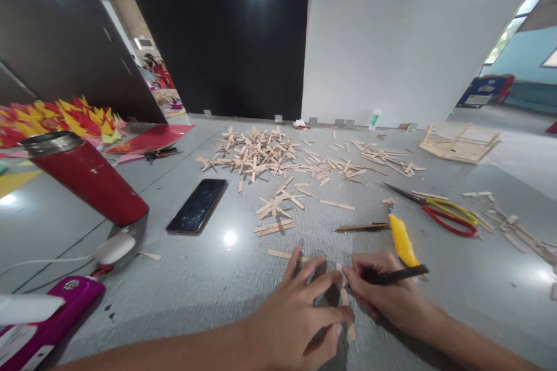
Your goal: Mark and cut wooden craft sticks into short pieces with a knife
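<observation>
My left hand [300,313] lies flat on the grey table [226,278], its fingers pressing down a wooden craft stick [347,304]. My right hand [385,295] grips a dark pen [398,275] with its tip at the upper end of that stick. Another loose stick [282,254] lies just beyond my left fingertips. A yellow utility knife [402,240] rests right behind my right hand.
A heap of wooden sticks [261,153] spreads across the table's middle. Red-and-yellow scissors [444,211], a pencil [361,228], a phone [198,206], a red flask [87,177], a white mouse [115,248], a stick frame [459,142] and coloured paper shapes [61,119] lie around.
</observation>
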Tool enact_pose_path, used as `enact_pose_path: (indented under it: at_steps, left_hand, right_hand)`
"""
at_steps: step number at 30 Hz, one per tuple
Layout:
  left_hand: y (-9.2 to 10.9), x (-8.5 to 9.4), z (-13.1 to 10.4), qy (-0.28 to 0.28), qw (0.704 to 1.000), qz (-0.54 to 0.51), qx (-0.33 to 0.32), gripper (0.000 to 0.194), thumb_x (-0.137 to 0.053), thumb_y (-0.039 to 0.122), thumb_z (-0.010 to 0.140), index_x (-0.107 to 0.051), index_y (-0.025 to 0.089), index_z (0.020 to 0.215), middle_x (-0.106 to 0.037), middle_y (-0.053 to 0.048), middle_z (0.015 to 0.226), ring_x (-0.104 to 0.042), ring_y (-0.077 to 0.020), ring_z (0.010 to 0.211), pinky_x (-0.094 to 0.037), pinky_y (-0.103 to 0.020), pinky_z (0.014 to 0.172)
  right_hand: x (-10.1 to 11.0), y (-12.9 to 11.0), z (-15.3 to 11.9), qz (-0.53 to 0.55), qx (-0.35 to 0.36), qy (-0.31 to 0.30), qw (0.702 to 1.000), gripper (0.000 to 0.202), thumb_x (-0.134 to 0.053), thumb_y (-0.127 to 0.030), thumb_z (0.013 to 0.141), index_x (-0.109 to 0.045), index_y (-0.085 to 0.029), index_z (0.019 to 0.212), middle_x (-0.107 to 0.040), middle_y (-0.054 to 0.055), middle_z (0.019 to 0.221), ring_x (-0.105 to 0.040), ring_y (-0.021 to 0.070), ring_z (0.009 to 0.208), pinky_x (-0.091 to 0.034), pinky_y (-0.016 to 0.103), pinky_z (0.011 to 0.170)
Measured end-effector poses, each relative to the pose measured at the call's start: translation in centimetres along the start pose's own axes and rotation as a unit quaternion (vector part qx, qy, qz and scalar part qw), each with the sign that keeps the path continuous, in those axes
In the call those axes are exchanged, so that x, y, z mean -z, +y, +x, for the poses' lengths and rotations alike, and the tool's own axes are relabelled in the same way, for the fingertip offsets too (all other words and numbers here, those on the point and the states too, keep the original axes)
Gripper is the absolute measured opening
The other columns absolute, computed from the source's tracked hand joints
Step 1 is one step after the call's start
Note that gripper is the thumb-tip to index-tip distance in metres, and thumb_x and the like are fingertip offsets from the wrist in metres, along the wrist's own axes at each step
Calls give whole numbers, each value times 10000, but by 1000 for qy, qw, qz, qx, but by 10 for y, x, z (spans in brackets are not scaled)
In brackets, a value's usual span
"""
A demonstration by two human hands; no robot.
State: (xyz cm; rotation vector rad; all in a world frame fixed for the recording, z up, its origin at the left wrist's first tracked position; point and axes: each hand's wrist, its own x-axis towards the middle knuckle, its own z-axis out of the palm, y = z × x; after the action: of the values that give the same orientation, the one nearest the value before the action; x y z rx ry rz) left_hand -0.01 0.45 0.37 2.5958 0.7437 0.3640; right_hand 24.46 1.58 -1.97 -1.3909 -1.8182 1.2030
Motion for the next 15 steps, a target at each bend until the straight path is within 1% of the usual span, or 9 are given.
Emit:
enact_pose_path:
  at_steps: [5,9,15]
  left_hand:
    - [0,-2,0,1,1000,-1,-1,324,-531,331,1085,-744,332,1328,-603,-72,1560,-481,-403,1498,-196,-801,1254]
    - [0,-2,-1,0,1000,-3,0,321,-518,337,1096,-736,332,1332,-605,-66,1553,-472,-385,1504,-183,-777,1270]
    - [0,-1,-2,3,1000,-7,4,325,-523,287,1093,-728,329,1340,-609,-54,1546,-445,-372,1523,-160,-733,1298]
  right_hand:
    - [2,-1,0,-9,5,-2,1000,527,-603,-492,1018,-459,-240,578,-444,-63,433,-354,91,403,-238,264,436]
    - [3,1,1,-19,12,0,1000,523,-595,-480,1024,-457,-240,580,-440,-60,445,-348,98,427,-241,274,448]
    - [3,0,2,-35,20,-1,999,525,-576,-490,1022,-404,-250,588,-374,-74,465,-313,101,439,-218,278,436]
